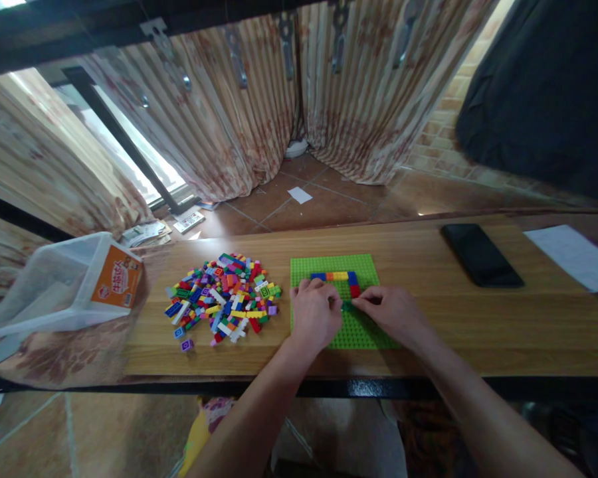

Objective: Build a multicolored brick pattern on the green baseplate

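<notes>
Green and studded, the plate [361, 332] lies on the wooden board [418, 249]; take it as the clock's centre, twelve pointing away from the person. Near its twelve, a row of bricks [337, 276] runs blue, orange, yellow, blue, then turns toward the person at one to two o'clock, ending in red.

The left hand [315, 311] rests over the plate's nine o'clock, fingers curled under; whether it grips anything, I cannot tell. The right hand [391, 312] comes in from three o'clock, thumb and forefinger brought together just beside the red end. A dark green bit shows between the two hands, too small to tell whether either one grips it.

At nine o'clock, just off the plate, spreads a mixed-colour pile [224, 292], with a blue brick [179, 333] and a purple brick [187, 345] lying loose at its own seven. Farther out at nine stands a clear bin [74, 282] with an orange label [117, 277]. A black phone [481, 255] lies between two and three, a white sheet [575, 255] beyond it. Curtains [219, 119] hang around twelve.
</notes>
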{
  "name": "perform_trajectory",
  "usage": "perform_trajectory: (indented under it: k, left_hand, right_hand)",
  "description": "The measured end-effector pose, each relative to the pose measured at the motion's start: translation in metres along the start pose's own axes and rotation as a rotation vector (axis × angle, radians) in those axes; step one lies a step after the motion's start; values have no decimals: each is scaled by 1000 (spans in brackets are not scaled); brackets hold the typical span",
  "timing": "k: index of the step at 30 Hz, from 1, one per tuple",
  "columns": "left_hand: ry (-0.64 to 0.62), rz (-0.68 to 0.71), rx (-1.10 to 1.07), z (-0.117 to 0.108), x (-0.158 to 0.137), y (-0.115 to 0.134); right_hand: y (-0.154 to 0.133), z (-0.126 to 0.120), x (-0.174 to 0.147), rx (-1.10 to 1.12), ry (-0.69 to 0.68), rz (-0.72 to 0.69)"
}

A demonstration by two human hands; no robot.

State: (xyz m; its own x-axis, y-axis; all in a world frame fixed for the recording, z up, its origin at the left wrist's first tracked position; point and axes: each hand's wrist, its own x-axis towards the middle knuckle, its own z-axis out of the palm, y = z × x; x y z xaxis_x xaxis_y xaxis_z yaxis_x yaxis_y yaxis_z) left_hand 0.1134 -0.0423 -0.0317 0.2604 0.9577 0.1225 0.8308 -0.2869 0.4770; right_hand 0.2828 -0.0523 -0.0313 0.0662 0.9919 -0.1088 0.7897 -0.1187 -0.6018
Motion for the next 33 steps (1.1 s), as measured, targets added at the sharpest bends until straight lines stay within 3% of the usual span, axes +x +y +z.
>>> perform_trajectory:
  k: [13, 18, 23, 28, 33]
  left_hand:
    - [16, 55, 40, 3, -4, 1]
    - [27, 87, 10, 3, -7, -1]
    - [50, 83, -9, 2, -9, 0]
    - [122, 58, -32, -1, -4, -7]
    - [200, 4, -106, -17, 13, -32]
  right_hand:
    - [6, -3, 0, 143, -27, -58]
    - [13, -10, 6, 265, 126, 52]
    - [12, -14, 4, 194, 242, 29]
    - [13, -12, 1, 93, 230, 34]
    - [10, -11, 2, 58, 185, 26]
